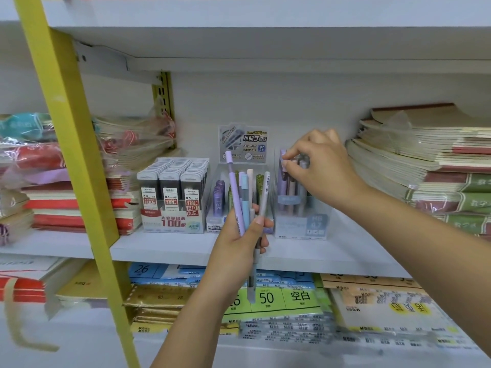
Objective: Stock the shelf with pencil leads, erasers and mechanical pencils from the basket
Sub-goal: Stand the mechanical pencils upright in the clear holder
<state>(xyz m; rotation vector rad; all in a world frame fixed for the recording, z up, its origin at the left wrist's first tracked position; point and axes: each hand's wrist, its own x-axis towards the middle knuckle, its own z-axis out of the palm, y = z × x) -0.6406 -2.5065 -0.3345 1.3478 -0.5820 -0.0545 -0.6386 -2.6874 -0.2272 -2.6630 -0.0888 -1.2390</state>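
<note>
— From the head camera, what does your left hand [239, 235] hold?
— You grip a bunch of mechanical pencils [245, 200] upright, in front of the shelf [164, 245].
— And your right hand [316, 166]?
— Your fingertips pinch the top of a lilac pencil [281, 179] that stands in the clear display box [300, 224].

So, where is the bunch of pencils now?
In the head view, the left hand holds the pencils roughly upright at centre, in front of the middle display box.

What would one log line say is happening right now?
left hand: holds pencils | right hand: pinches pencil in clear box | shelf: lead boxes to the left
</note>
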